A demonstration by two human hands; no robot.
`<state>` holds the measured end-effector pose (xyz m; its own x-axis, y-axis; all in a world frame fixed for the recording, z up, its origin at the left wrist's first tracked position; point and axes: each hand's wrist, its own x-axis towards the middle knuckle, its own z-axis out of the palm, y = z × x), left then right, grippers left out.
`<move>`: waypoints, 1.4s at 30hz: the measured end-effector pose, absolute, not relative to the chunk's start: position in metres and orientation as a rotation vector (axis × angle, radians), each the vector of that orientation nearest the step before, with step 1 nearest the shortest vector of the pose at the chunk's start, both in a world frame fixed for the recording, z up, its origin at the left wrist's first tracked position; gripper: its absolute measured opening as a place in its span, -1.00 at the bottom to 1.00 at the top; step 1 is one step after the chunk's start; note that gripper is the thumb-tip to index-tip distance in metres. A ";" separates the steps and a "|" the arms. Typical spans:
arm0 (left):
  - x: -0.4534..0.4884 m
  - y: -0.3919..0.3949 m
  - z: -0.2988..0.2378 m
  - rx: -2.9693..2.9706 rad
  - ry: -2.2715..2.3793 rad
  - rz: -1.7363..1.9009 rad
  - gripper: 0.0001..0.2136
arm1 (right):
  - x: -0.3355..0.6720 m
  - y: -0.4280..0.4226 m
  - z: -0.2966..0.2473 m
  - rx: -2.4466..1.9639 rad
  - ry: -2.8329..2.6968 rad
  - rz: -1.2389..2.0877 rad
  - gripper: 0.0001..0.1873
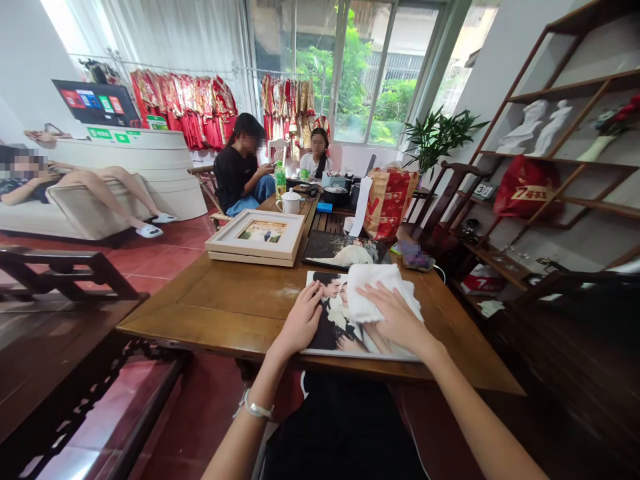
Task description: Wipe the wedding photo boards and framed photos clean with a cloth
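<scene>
One worktop (225, 300): photo panel at its near edge.
Photo panel (327, 328): may slide off twd me if I push hard.
Cloth (373, 283): on panel under my right hand (397, 320), grip spread flat; grit could scratch.
Left hand (300, 323): grip spread flat on panel's left edge; smudge risk.

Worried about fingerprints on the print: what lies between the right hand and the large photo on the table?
A white cloth, pressed flat under the right hand onto the large photo, as the head view shows.

Both bare forearms reach forward, 2 hands side by side: the left hand (300, 321) lies flat with fingers spread, the right hand (396, 317) presses palm-down, fingers extended.
</scene>
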<state>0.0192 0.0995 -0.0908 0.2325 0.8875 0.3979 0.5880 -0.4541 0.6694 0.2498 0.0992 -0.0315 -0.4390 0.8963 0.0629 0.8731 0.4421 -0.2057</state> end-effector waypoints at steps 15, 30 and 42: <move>0.018 0.101 -0.096 2.149 1.343 1.139 -0.60 | 0.231 -0.003 -0.037 -1.429 -2.677 0.050 0.07; 0.017 0.102 -0.094 2.170 1.321 1.122 -0.58 | 0.194 0.123 -0.019 -1.617 -2.521 0.220 -0.21; 0.015 0.100 -0.087 2.007 1.349 1.115 -0.57 | 0.165 0.005 -0.041 -1.422 -2.562 0.112 -0.16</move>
<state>0.0152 0.1003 -0.0867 0.1847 0.9136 0.3621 0.5281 -0.4030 0.7475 0.1646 0.0053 -0.0409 -0.5127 0.8462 0.1450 0.8304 0.5317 -0.1666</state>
